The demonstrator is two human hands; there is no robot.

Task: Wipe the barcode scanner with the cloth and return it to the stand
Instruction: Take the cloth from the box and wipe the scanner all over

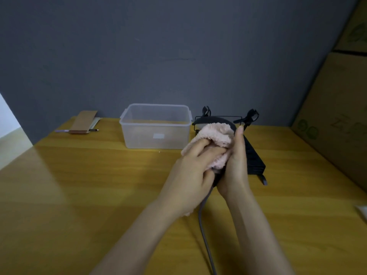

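The dark barcode scanner [217, 121] is held above the wooden table, mostly wrapped in a pink fluffy cloth [218, 135]. My left hand [190, 171] presses the cloth onto the scanner from the left. My right hand [237, 165] grips the scanner's handle from the right, fingers pointing up. Only the scanner's head top and handle bottom show. Its grey cable [202, 225] runs down toward me. The black stand [255, 157] sits just behind and right of my hands, with wire arms [249, 117] rising at the back.
A clear plastic box [155, 126] stands left of the stand. A brown notebook [84, 122] with a pen lies at the far left by the grey wall. Cardboard boxes [337, 108] line the right side. A white object [362, 212] shows at the right edge.
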